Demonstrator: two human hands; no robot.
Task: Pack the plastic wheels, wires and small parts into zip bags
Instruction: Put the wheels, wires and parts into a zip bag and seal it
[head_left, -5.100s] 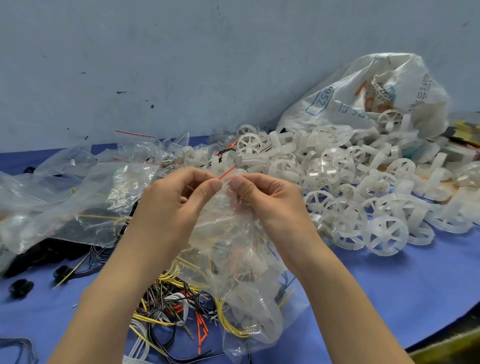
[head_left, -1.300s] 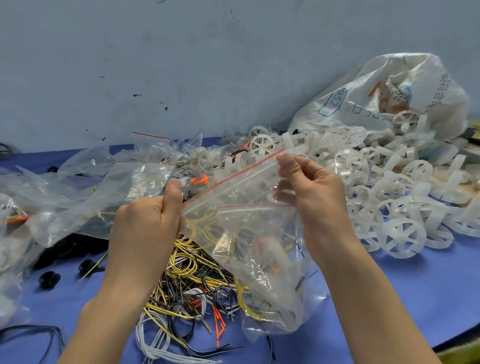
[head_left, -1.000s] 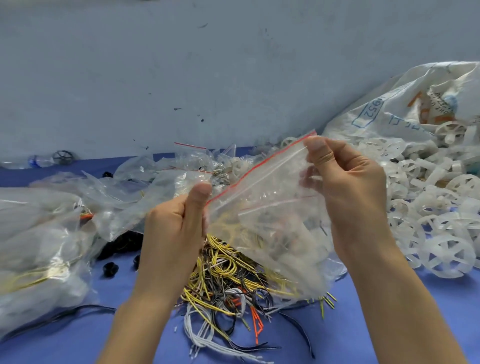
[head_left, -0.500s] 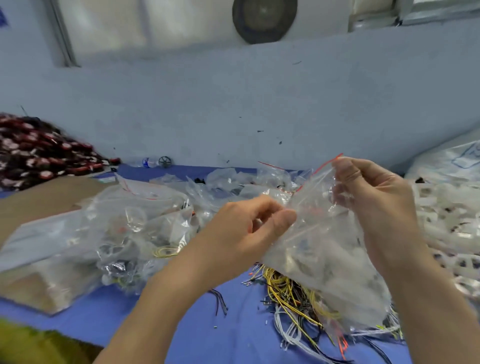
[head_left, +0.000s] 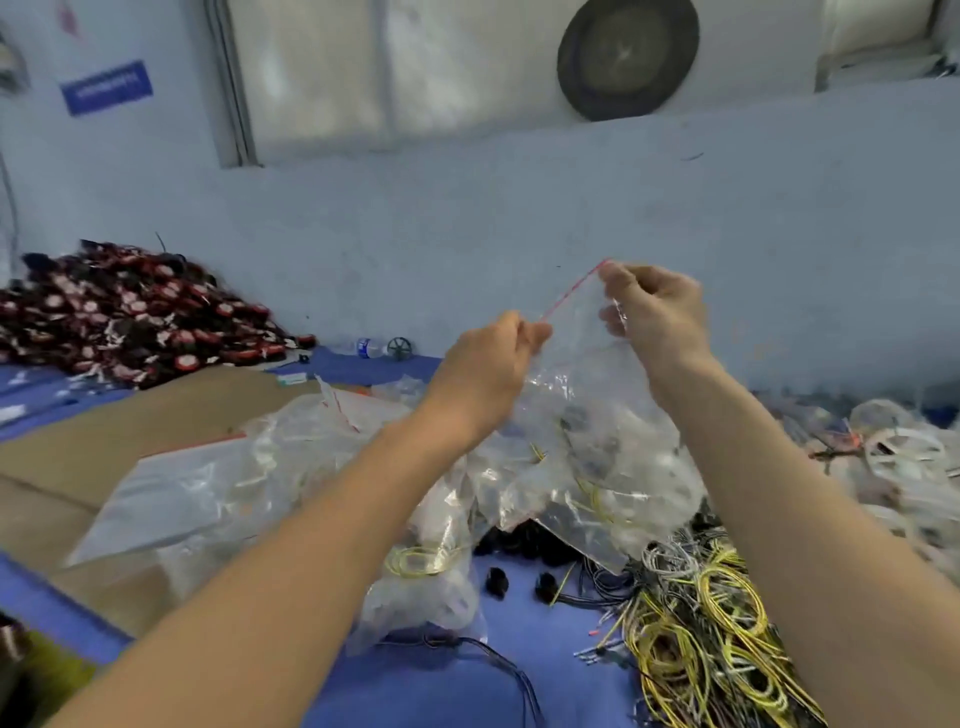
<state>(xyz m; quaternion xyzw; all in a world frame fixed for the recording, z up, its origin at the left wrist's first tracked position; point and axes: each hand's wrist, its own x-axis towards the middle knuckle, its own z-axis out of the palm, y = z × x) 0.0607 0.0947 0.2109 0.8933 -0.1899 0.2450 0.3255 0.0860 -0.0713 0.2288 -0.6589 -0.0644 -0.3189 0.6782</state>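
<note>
I hold a clear zip bag (head_left: 597, 436) with a red seal line up in the air, filled with wires and pale plastic parts. My left hand (head_left: 485, 376) pinches the seal's left end. My right hand (head_left: 652, 317) pinches its right top corner, higher up. Below the bag lies a tangle of yellow, white and black wires (head_left: 711, 618). A white plastic wheel (head_left: 906, 452) shows at the right edge. Small black parts (head_left: 498, 579) sit on the blue table.
Several filled zip bags (head_left: 270, 483) are heaped at centre left, partly on a brown cardboard sheet (head_left: 104, 441). A pile of dark red and black parts (head_left: 119, 317) lies far left. A small bottle (head_left: 371, 347) stands by the grey wall. The blue tabletop (head_left: 431, 680) shows near me.
The bag has been lifted and carried to the left, both hands still on its seal. My view has swung left and up, so most of the wheel pile is out of sight.
</note>
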